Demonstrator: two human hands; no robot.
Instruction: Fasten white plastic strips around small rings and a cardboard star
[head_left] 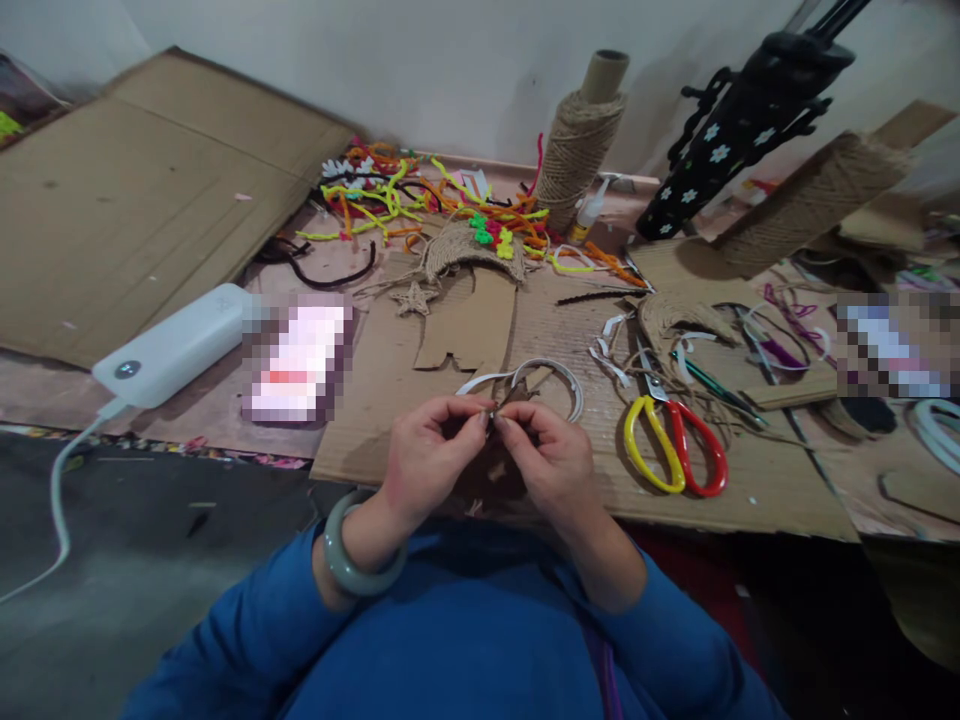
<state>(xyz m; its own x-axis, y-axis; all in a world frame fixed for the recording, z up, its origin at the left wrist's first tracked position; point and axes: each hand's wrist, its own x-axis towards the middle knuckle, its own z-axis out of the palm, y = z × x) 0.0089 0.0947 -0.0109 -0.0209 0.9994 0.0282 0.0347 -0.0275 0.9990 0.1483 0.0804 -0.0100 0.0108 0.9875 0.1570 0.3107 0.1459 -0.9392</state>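
Observation:
My left hand (439, 450) and my right hand (546, 455) meet near the table's front edge, thumb and forefinger of each pinched on something small and dark between them. The item is too small to make out. Just behind the fingers lies a white looped strip (574, 385). Beyond it is a cut cardboard piece (469, 320) with a twine-wrapped crescent (450, 250) bearing green, pink and yellow flowers, and a twine star (413, 299) to its left. Scissors (675, 445) with yellow and red handles lie right of my right hand.
A phone (300, 360) and a white power bank (176, 345) lie at left, before a large cardboard sheet (150, 200). Colourful pipe cleaners (390, 195), a twine roll (581, 145), a glue bottle (589, 212) and a black flowered holder (720, 150) stand or lie behind.

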